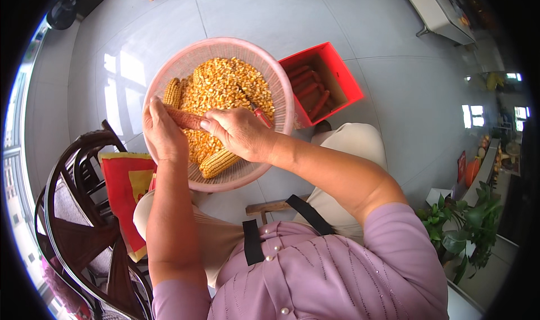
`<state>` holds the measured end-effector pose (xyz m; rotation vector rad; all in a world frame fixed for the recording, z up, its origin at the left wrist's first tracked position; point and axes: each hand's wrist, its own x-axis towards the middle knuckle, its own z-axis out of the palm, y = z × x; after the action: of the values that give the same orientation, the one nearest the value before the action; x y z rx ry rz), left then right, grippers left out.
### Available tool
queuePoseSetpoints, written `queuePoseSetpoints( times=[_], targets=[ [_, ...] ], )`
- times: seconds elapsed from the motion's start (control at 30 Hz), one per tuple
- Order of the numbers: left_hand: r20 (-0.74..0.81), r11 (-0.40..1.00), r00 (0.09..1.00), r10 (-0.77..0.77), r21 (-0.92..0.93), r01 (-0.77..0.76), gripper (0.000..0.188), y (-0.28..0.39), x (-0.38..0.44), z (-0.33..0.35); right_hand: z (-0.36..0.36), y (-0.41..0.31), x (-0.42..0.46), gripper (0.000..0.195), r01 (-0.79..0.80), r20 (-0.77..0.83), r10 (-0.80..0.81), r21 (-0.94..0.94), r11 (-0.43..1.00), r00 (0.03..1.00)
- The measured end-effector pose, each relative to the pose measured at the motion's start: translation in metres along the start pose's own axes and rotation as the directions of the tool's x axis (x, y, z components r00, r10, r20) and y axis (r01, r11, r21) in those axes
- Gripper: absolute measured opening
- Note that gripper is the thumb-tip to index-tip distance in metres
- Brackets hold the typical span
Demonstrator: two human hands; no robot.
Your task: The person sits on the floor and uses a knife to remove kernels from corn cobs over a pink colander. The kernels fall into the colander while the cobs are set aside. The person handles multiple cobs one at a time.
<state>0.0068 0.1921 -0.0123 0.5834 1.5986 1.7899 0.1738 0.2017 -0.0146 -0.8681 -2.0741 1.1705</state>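
Between my two hands is a reddish corn cob (184, 118), bare of kernels along the part I can see. My left hand (162, 130) grips its left end, and my right hand (238, 130) is closed around the right end with the thumb on top. Below them sits a round pink plastic basket (282, 109) heaped with loose yellow corn kernels (230, 81). An ear of corn (172, 93) with kernels lies at the basket's left side, and another ear (217, 163) rests near its front. A red-handled tool (261, 115), perhaps a screwdriver, lies on the kernels beside my right wrist.
A red box (352, 81) holding several bare cobs (310, 90) touches the basket's right side. At left stand a dark curved chair (63, 235) and a red and yellow bag (122, 193). A leafy plant (460, 223) is at right, on a tiled floor (405, 109).
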Motion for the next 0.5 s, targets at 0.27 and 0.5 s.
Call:
queuePoseSetpoints(
  times=[0.27, 0.5],
  targets=[
    [0.19, 1.0, 0.981, 0.025, -0.009, -0.023, 0.027, 0.001, -0.006, 0.01, 0.001, 0.018, 0.006, 0.038, -0.357, 0.206, 0.292, 0.534, 0.766, 0.934],
    [0.356, 0.997, 0.932, -0.071, 0.004, 0.075, 0.022, -0.001, -0.011, 0.013, -0.003, 0.017, 0.008, 0.036, -0.442, 0.249, 0.379, 0.663, 0.604, 0.892]
  ],
)
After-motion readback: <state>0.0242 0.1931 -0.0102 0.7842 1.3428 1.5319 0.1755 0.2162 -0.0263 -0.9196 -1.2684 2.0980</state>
